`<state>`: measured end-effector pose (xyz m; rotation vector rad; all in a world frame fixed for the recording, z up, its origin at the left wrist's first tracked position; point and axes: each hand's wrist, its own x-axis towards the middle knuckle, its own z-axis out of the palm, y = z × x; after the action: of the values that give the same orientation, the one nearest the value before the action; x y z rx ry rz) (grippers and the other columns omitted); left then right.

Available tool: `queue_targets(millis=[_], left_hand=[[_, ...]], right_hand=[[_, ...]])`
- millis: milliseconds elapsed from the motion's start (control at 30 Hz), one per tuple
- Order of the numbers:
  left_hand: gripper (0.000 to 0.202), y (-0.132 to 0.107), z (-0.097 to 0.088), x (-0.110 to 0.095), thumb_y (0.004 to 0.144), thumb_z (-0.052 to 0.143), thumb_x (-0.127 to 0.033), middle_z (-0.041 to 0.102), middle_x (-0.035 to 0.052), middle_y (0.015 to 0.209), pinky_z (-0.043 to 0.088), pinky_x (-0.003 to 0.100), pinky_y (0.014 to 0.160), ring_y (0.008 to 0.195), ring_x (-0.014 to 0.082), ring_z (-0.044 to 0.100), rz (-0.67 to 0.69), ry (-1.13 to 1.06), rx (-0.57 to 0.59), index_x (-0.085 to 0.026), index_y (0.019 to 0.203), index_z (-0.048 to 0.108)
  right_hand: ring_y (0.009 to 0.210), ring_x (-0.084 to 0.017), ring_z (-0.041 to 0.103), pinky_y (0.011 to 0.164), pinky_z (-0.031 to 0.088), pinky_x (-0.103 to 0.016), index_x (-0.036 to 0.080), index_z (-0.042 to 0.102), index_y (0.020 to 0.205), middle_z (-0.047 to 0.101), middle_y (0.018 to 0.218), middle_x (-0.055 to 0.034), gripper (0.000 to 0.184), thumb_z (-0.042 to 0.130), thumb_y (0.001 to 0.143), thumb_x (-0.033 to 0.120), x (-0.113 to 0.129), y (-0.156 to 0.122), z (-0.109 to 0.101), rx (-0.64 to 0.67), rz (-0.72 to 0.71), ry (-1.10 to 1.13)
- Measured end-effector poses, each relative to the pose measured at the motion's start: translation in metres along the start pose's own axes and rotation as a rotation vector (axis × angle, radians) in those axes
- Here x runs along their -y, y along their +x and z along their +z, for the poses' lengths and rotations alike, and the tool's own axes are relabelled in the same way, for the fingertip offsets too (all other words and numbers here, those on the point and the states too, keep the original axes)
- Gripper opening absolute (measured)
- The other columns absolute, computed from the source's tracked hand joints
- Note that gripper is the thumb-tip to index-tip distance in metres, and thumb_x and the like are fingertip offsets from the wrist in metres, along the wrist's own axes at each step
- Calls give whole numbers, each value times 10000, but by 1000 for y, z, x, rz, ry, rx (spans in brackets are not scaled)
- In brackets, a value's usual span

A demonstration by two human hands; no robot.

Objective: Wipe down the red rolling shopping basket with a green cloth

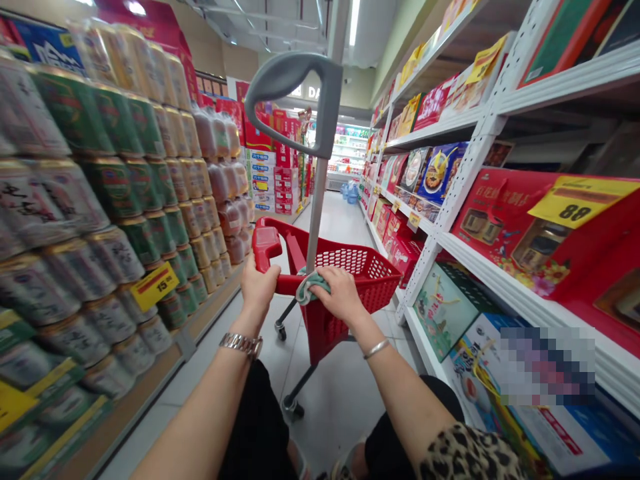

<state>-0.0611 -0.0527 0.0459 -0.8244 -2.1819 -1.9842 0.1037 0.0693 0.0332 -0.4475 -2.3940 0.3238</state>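
Both hands clamped, left hand [259,283] on red plastic trolley handle [267,243], right hand [341,293] over grey-green cloth [311,287] on handle, red mesh basket [353,270] beyond grip

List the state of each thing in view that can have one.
left hand, closed round the cart handle
right hand, closed over the cloth on the handle
cloth, bunched against the handle
red cart, upright on its wheels
cans, stacked in rows on the shelf
wristwatch, fastened on the left wrist
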Motion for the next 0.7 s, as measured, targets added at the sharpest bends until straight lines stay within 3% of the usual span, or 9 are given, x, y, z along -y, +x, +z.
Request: queue_targets(millis=[100, 267, 367, 533, 700], left_hand=[[271, 4, -11, -8, 634, 605, -342, 553, -28, 695, 429, 302, 652, 661, 176, 507, -30, 32, -54, -219, 876, 612], [374, 14, -23, -7, 610, 615, -373, 577, -24, 684, 460, 311, 643, 655, 190, 543, -75, 0, -28, -218, 949, 637], [457, 20, -26, 2, 628, 630, -384, 654, 7, 774, 515, 339, 700, 729, 223, 622, -67, -13, -26, -231, 1059, 655], [609, 22, -25, 12, 661, 686, -425, 726, 87, 1069, 553, 405, 896, 1026, 304, 692, -75, -21, -61, -231, 1237, 636], [644, 17, -22, 8, 663, 687, -424, 722, 114, 1146, 549, 439, 976, 1082, 322, 687, -127, -75, -17, -201, 1264, 630]], right_hand=[[1139, -247, 630, 1004, 443, -395, 281, 699, 1242, 719, 1260, -61, 325, 687, 931, 376, -1, 0, 9, -22, 20, 8], [1109, -246, 649, 951, 460, -387, 289, 718, 1217, 741, 1214, -53, 316, 705, 903, 318, -29, -8, 19, -53, 83, -24], [1105, -245, 656, 926, 465, -382, 290, 726, 1196, 750, 1201, -51, 306, 712, 890, 294, -46, -12, 18, -26, 99, -50], [1100, -238, 659, 931, 458, -377, 300, 730, 1154, 761, 1178, -40, 260, 707, 895, 289, -58, -15, 14, 0, 96, -53], [1104, -246, 656, 946, 447, -385, 286, 721, 1170, 757, 1180, -45, 284, 720, 887, 271, -69, -20, 9, 11, 127, -54]])
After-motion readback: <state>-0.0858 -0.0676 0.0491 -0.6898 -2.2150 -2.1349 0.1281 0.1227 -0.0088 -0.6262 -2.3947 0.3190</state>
